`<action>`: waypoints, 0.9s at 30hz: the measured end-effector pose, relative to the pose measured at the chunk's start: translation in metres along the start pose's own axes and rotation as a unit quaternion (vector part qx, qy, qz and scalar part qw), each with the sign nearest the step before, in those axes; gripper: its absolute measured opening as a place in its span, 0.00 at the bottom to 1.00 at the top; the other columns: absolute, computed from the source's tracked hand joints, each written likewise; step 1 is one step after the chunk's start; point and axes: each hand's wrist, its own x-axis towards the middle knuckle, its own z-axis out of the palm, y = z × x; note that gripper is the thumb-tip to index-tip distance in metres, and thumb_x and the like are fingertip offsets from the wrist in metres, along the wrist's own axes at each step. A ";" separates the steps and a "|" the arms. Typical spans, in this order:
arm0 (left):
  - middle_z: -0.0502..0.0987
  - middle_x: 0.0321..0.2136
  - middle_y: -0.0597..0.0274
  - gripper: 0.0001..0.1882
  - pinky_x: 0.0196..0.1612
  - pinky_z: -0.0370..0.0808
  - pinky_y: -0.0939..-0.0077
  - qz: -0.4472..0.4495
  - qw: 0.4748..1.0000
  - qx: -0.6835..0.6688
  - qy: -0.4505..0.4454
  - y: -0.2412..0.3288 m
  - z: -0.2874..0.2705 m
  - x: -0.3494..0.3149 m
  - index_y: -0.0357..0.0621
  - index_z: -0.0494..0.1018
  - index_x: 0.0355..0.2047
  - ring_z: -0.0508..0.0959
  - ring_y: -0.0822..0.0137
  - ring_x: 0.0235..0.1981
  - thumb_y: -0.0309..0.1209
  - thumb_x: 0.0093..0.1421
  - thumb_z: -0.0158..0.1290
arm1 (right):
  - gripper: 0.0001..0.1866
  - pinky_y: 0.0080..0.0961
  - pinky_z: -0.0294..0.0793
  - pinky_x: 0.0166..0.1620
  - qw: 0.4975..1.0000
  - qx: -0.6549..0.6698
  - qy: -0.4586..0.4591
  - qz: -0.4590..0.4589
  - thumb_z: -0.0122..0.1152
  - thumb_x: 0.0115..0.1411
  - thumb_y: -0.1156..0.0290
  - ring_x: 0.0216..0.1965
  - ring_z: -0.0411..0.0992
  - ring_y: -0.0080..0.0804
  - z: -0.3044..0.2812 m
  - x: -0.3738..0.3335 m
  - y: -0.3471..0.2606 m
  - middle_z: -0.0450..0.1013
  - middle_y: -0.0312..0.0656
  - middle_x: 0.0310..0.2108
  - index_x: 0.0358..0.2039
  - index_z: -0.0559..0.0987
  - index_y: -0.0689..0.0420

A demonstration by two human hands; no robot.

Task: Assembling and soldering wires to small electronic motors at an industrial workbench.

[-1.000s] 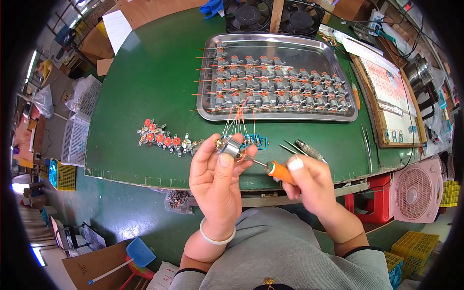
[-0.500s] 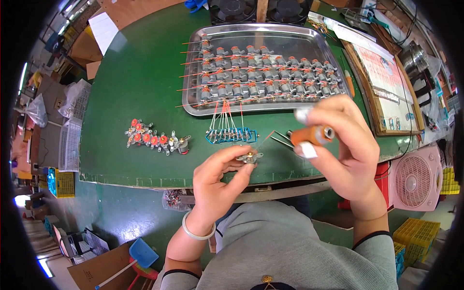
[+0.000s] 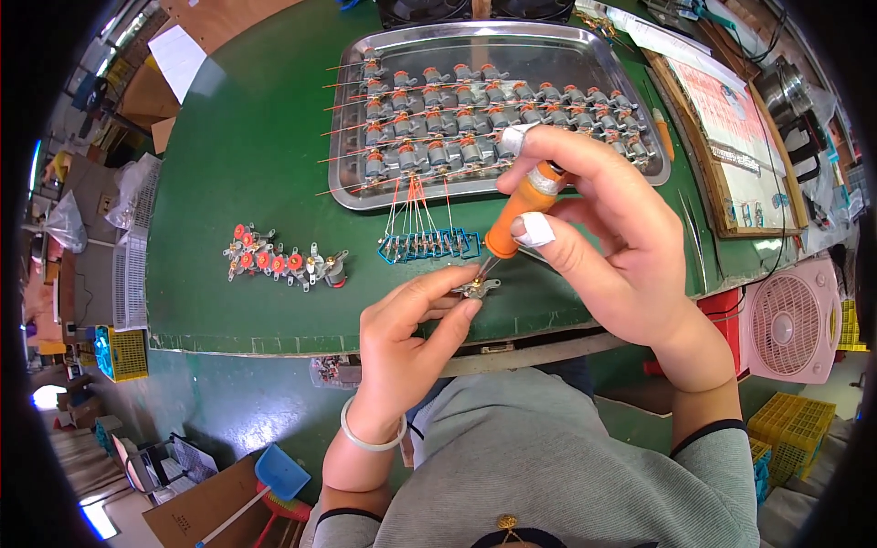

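Observation:
Near the table's front edge, my left hand (image 3: 416,320) pinches a small metal part with side lugs (image 3: 477,289) between thumb and fingertips. My right hand (image 3: 612,233) grips the orange handle of a screwdriver (image 3: 516,215), with white wrapping on thumb and index finger. Its shaft slants down onto the top of the small part; the very tip is too small to make out. Just beyond is a row of blue-framed pieces (image 3: 429,247) with red and white leads. Left of my hands lies a cluster of similar lugged parts with red discs (image 3: 279,263).
A steel tray (image 3: 343,187) holds rows of small grey cylinders with red tops and thin red wires. Right of it stand a wood-framed board (image 3: 722,233) and thin metal tools (image 3: 692,228). Two black fans (image 3: 416,11) sit behind. A pink fan (image 3: 784,329) is at the right.
My right hand has turned the screwdriver and brought it left and down, so its shaft now meets the part. My left hand stays nearly in place, still pinching the part.

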 end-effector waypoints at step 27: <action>0.77 0.31 0.55 0.14 0.33 0.75 0.81 -0.009 0.999 0.034 0.018 0.002 0.004 0.000 0.36 0.74 0.37 0.77 0.72 0.29 0.18 0.48 0.55 | 0.21 0.23 0.71 0.39 0.999 0.005 -0.001 0.050 0.58 0.51 0.76 0.37 0.70 0.29 0.000 0.005 0.010 0.70 0.44 0.36 0.46 0.67 0.65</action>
